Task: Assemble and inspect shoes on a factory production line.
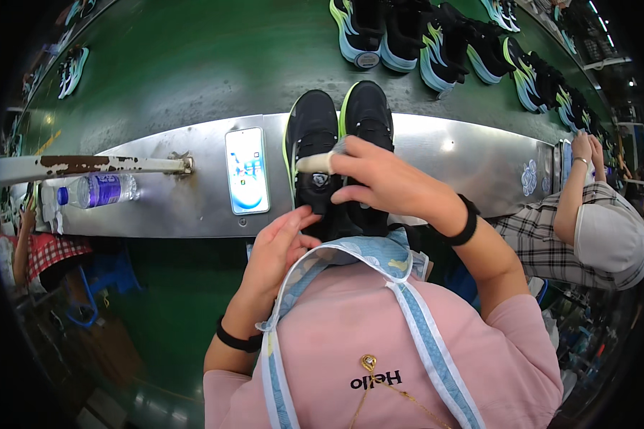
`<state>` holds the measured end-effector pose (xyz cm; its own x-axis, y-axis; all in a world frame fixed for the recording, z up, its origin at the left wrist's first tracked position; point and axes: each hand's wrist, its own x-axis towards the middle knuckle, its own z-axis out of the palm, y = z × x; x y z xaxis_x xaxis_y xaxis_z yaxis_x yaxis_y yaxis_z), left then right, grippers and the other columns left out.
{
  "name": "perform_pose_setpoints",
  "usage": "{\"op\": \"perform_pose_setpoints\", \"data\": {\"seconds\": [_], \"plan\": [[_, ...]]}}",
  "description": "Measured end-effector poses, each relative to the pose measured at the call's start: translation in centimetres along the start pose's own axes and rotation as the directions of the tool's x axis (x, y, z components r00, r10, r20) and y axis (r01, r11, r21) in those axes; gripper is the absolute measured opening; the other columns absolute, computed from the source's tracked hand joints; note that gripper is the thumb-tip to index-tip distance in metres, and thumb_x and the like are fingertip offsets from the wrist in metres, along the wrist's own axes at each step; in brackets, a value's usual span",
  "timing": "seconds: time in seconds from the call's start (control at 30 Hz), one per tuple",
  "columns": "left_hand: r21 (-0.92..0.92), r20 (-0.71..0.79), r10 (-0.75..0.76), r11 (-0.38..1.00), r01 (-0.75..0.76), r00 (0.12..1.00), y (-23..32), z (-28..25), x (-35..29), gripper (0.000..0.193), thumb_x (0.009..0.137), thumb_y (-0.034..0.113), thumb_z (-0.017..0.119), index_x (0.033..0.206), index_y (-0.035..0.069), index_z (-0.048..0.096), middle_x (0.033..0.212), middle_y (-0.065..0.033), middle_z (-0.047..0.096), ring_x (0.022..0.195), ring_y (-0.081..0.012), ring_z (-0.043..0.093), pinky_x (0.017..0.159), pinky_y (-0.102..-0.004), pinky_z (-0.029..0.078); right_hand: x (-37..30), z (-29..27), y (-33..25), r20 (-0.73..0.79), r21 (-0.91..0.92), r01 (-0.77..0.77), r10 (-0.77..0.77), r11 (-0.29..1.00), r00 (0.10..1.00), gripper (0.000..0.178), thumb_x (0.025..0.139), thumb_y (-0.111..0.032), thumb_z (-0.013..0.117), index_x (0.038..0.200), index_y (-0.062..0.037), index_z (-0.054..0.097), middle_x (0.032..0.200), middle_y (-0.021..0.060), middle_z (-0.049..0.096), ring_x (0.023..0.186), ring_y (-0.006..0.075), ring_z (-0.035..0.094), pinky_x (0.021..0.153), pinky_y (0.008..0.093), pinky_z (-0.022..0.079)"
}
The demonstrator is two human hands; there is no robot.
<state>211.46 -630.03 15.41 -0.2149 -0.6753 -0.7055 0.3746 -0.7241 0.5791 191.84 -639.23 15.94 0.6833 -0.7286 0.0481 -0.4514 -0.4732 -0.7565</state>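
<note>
A pair of black sneakers with lime-edged soles stands on the metal table edge, toes away from me. The left shoe (315, 125) has a small round grey badge or dial (320, 179) on its tongue. Across that shoe, just above the dial, reaches the stretched index finger of my right hand (390, 179), which wears a pale finger cover; its thumb is apart, nearer me. The right shoe (367, 114) lies partly under this hand. My left hand (279, 247) is at the left shoe's heel, fingers loosely extended and seeming to touch it.
A phone (247, 171) with a lit screen lies left of the shoes. Farther left are a plastic bottle (100, 191) and a chipped white bar (114, 166). More sneakers (401, 36) line the green surface (215, 64). Another person (587, 214) works at the right, one more (43, 250) at far left.
</note>
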Motion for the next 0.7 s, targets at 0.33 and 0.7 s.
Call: {"op": "perform_pose_setpoints", "data": {"seconds": [0.33,0.7], "plan": [[-0.078,0.114,0.031,0.997,-0.022,0.993,-2.1,-0.2,2.7,0.034,0.097,0.029,0.041,0.113,0.000,0.049,0.094,-0.0242,0.062,0.046,-0.0102,0.055,0.041,-0.0201,0.042,0.2,3.6,-1.2,-0.245,-0.253,-0.133,0.070,0.958,0.967,0.033,0.069,-0.020,0.072,0.098,-0.0090,0.060,0.079,0.0099,0.052,0.075,0.0277,0.056,0.064,0.0364,0.045],[-0.125,0.197,0.016,0.992,0.009,0.980,-2.1,-1.3,3.9,0.038,0.096,0.028,0.041,0.115,-0.005,0.046,0.111,-0.0152,0.057,0.098,-0.0267,0.062,0.045,-0.0217,0.046,2.1,1.9,-0.5,0.044,0.081,-0.049,0.046,0.996,0.998,0.018,0.073,-0.012,0.068,0.091,-0.0100,0.065,0.075,0.0049,0.041,0.061,0.0145,0.048,0.057,0.0281,0.042]]}}
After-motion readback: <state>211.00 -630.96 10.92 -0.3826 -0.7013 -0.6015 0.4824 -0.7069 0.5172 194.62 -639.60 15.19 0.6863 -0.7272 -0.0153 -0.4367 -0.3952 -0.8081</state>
